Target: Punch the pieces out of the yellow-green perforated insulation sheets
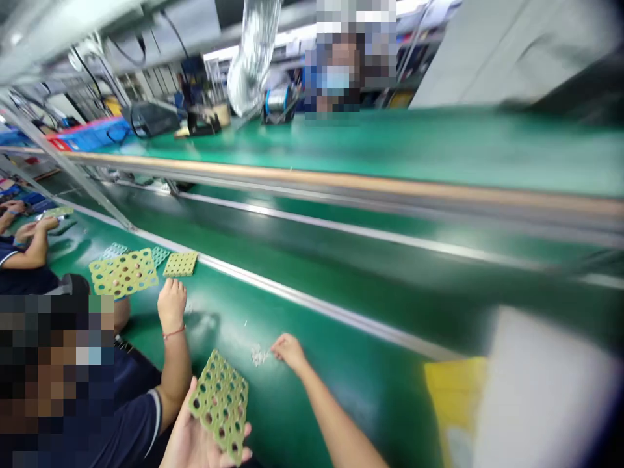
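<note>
My left hand (188, 442) grips a perforated green plate (219, 406), tilted up off the green conveyor belt (380, 390), seemingly to keep it clear, while my open right hand (288, 351) rests loosely beside small white scraps (259, 355).

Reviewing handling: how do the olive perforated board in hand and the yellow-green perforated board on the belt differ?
The olive perforated board is tilted in the left hand, darker; the yellow-green perforated board lies flat on the green belt, paler. Both have rows of round holes.
</note>
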{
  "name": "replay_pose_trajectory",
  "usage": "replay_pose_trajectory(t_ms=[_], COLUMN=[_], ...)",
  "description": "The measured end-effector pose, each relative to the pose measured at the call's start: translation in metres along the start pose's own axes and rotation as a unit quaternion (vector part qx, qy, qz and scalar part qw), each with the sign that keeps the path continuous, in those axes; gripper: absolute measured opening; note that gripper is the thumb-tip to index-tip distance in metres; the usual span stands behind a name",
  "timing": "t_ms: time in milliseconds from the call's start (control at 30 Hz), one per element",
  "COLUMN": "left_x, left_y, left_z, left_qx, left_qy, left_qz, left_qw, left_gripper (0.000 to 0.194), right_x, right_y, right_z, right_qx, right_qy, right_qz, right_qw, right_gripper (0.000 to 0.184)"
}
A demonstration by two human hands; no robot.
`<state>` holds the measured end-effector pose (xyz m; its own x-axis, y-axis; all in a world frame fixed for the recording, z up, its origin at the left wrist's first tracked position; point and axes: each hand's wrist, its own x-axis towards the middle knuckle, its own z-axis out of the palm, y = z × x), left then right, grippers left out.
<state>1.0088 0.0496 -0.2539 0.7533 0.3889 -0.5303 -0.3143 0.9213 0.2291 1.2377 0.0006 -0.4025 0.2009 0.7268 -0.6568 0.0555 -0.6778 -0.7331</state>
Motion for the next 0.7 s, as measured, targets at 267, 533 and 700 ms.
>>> replay_pose_trajectory(t_ms=[267, 533, 700], left_x=[0.064, 0.025, 0.034], left_y=[0.100, -0.069, -0.088], left_z=[0.049, 0.076, 0.088], left_qx=[0.046, 0.028, 0.037], left_qy=[-0.106, -0.146, -0.147], left_qz=[0.073, -0.050, -0.065], left_qw=[0.991, 0.988, 0.986], left_gripper=[0.065, 0.079, 0.095], right_x=[-0.042, -0.126, -0.132], right_y=[-0.020, -0.042, -0.041], right_z=[-0.032, -0.101, -0.117], right_qx=[0.171, 0.288, 0.235], right_qy=[0.109, 0.132, 0.129], right_qz=[-0.125, -0.169, -0.159], right_qw=[0.971, 0.933, 0.950], right_gripper=[0.024, 0.042, 0.054])
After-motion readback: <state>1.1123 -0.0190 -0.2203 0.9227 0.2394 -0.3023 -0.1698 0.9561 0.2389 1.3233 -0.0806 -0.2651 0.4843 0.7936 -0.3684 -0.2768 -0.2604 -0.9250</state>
